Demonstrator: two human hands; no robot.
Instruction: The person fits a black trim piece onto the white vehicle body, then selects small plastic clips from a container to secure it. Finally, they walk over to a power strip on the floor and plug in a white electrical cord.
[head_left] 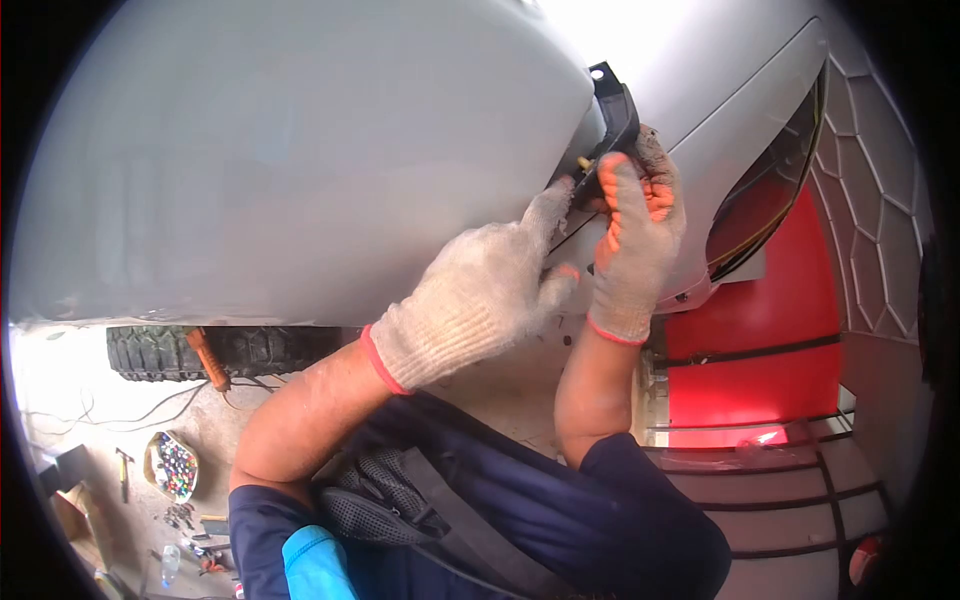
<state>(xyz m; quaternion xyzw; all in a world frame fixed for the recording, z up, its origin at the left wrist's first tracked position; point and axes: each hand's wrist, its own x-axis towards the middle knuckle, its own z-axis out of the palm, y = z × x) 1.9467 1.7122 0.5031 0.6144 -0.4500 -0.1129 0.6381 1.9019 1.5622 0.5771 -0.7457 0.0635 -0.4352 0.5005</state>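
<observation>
A black plastic bracket (617, 112) with a hole at its upper end and a small yellow clip on it sits at the gap between two silver-grey car body panels. My right hand (637, 235), in a white knit glove with orange-coated fingers, is closed around the bracket's lower part. My left hand (475, 285), gloved likewise, has its index finger stretched out to the bracket's lower edge, near the yellow clip. Its thumb stands apart from the index finger; the other fingers are mostly hidden under the hand.
A large grey panel (300, 160) fills the upper left, with a tyre (270, 352) below it. An orange-handled tool (208, 360) hangs by the tyre. On the floor are a bag of small coloured pieces (175, 467), a hammer (124, 475), a bottle (170, 565) and cables.
</observation>
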